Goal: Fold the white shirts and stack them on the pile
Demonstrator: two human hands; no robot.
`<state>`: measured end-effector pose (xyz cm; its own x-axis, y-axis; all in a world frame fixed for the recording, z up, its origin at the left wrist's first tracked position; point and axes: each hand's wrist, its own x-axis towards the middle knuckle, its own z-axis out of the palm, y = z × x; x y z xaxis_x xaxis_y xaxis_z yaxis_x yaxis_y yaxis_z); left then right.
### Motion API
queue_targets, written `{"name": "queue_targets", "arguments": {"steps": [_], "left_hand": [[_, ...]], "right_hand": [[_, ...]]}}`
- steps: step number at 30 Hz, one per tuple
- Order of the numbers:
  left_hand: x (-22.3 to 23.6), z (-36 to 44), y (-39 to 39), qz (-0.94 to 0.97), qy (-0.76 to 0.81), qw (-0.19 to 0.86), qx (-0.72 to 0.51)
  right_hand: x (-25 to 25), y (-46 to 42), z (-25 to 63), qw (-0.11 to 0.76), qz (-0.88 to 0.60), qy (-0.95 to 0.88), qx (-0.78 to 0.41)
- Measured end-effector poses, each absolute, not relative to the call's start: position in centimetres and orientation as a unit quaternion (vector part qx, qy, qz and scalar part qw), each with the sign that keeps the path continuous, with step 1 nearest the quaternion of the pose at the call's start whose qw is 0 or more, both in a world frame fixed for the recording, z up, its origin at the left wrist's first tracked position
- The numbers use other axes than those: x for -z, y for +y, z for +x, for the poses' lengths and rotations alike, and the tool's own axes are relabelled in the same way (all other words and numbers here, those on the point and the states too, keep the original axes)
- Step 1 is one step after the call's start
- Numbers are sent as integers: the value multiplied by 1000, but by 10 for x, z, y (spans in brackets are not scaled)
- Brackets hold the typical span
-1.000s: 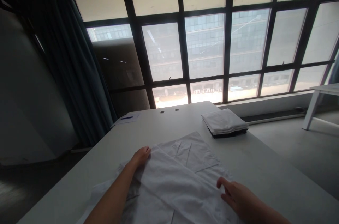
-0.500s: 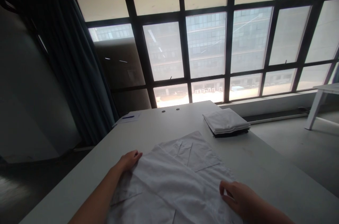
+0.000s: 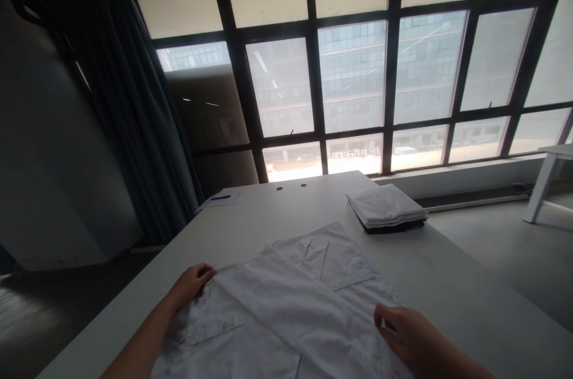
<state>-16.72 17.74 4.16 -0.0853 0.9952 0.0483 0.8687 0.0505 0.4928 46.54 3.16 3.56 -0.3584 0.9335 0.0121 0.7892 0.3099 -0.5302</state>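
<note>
This is a bright room with a large black-framed window (image 3: 353, 74) at 12 o'clock and a dark teal curtain (image 3: 134, 104) at 10 o'clock. A long pale-grey surface (image 3: 452, 274) stands under the window. On it lies a thin white cotton garment (image 3: 286, 313), flat and partly folded, with stitched pocket lines, at the near edge of the surface.

The left hand (image 3: 190, 286) is at the 9 o'clock side of the garment. Its fingers are close together and slightly curled against the folded edge, but I cannot tell if the thumb pinches the cloth. The right hand (image 3: 403, 331) is at the 4 o'clock side. Its fingers are a little apart and lie on the cloth, not clamped on it.

At 1 o'clock from the garment is a neat stack of folded white cloth (image 3: 385, 206) on dark cloth (image 3: 394, 228). At 11 o'clock lies a sheet of paper (image 3: 219, 200) with a blue pen (image 3: 220, 197).
</note>
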Motion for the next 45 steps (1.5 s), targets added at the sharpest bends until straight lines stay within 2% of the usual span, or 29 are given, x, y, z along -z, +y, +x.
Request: {"name": "queue_targets", "arguments": {"steps": [8, 15, 19, 21, 24, 30, 32, 35, 40, 45], "left_hand": [[-32, -166, 192, 624, 745, 101, -212], [-34, -167, 190, 636, 736, 117, -203], [-48, -161, 181, 622, 759, 72, -179], [-53, -145, 177, 615, 769, 27, -171], [-52, -104, 169, 641, 751, -14, -158], [-16, -17, 120, 684, 724, 38, -77], [-7, -5, 102, 674, 738, 42, -21], [-4, -2, 92, 681, 732, 19, 7], [-11, -4, 122, 696, 718, 18, -13], [-18, 2, 168, 713, 698, 7, -62]], "right_hand": [[-41, 30, 460, 175, -537, -776, -281], [-40, 30, 455, 208, -494, -819, -204], [-43, 26, 449, 126, -453, -845, -255], [-43, 25, 447, 85, -434, -854, -274], [-36, 26, 447, 90, -425, -862, -263], [-1, 35, 453, 167, -348, -914, -125], [4, 37, 453, 159, -333, -925, -94], [-1, 37, 450, 112, -344, -925, -117], [-20, 46, 443, 106, -386, -898, -184], [-24, 87, 441, 116, -406, -887, -186]]}}
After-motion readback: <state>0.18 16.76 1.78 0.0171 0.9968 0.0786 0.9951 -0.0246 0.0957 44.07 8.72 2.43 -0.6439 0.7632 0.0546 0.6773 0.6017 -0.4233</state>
